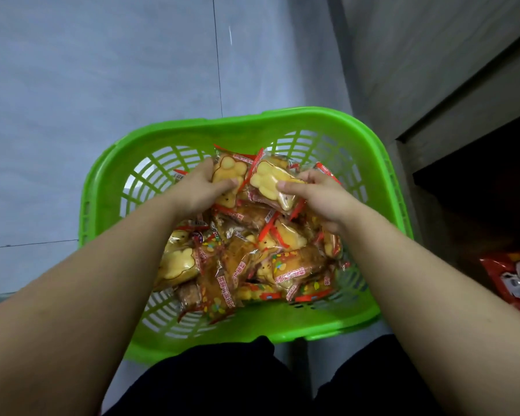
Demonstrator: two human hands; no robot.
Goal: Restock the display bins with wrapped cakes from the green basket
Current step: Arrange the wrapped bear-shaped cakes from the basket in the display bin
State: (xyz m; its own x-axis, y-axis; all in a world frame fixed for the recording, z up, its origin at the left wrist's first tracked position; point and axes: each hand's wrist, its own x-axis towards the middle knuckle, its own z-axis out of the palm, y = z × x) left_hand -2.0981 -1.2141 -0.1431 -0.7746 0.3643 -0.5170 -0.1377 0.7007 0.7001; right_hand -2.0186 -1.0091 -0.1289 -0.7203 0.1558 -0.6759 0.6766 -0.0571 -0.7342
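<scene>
Wrapped cakes [246,259] were still piled pretty deep in the green basket [240,124], so I'd say this was nowhere near finished. The basket sat on the pale floor [102,70] right in front of the person's knees, and the heap covered most of its bottom, with bare lattice only showing at the far corners.

Both hands were in there at once. The left hand [201,190] had its grip curled around a bear-shaped cake in a clear wrapper [227,172], thumb pressed on top, fingers tucked behind. The right hand [318,196] was doing the same with a second bear cake [272,183], thumb on the face of the packet and the fingers wrapped around its far edge. Both packets looked barely lifted off the pile, touching the ones under them.

No display bins in view, so I couldn't tell how full they were. There was a dark opening under a shelf edge [463,94] on the right and a red snack bag [517,280] beside it, nothing more. Going by the basket, lots of trips were left.
</scene>
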